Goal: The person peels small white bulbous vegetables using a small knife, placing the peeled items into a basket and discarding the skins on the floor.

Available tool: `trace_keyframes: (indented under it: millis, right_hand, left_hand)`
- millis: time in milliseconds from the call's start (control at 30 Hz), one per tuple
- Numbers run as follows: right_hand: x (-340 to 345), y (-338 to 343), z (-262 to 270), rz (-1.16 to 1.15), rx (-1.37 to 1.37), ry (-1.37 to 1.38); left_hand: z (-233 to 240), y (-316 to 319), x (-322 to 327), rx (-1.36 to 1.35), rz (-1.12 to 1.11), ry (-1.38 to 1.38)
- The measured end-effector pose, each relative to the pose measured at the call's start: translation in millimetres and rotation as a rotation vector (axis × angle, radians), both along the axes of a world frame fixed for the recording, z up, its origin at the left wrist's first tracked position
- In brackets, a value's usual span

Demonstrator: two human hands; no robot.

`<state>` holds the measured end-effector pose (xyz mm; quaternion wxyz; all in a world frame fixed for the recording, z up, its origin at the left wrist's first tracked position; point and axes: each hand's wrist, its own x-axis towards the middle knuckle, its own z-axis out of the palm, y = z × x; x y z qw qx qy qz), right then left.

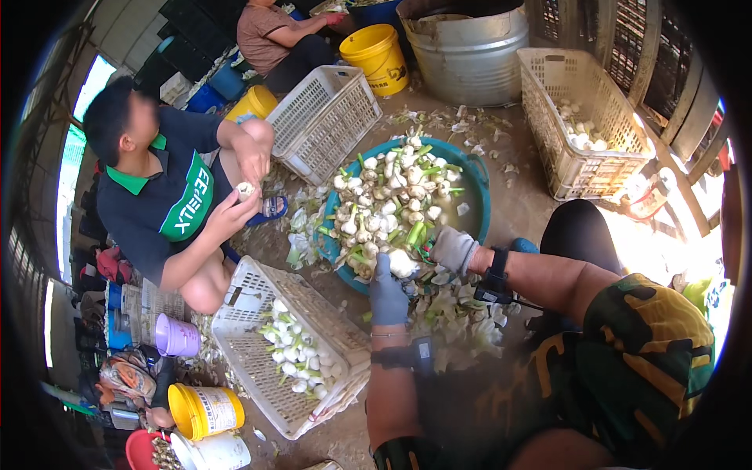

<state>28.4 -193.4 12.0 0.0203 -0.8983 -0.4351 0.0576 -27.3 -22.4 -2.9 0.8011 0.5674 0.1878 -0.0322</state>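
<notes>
A large peeled white garlic bulb (pixel 402 264) is gripped in my left hand (pixel 390 296), which wears a grey glove. Close to the bulb, my right hand (pixel 455 249), also gloved, is closed around a small green-and-red object (pixel 425 249), mostly hidden by the fingers. Both hands are at the near rim of a round teal tub (pixel 483 205). Piled inside the tub are many garlic bulbs (pixel 388 194) with cut green stems, and murky water shows at its right side. Loose garlic skins (pixel 464 311) lie below my hands.
A white plastic crate (pixel 247 329) holding cleaned garlic stands left of my left arm. Across from it a person (pixel 158 176) sits handling a bulb. Other crates (pixel 329 126) (pixel 587 158), yellow buckets (pixel 376 59) (pixel 205 411) and a metal drum (pixel 470 56) surround the tub.
</notes>
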Motion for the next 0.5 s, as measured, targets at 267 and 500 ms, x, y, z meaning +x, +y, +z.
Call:
trace_keyframes:
  millis: [267, 500]
  right_hand:
    - [6.6, 10.7, -47.3, -0.387, 0.632, 0.291]
    - [-2.7, -0.5, -44.5, -0.095, 0.575, 0.064]
  left_hand:
    - [-10.6, -0.8, -1.4, 0.243, -0.145, -0.108]
    - [-25.3, 13.3, 12.3, 0.338, 0.174, -0.054]
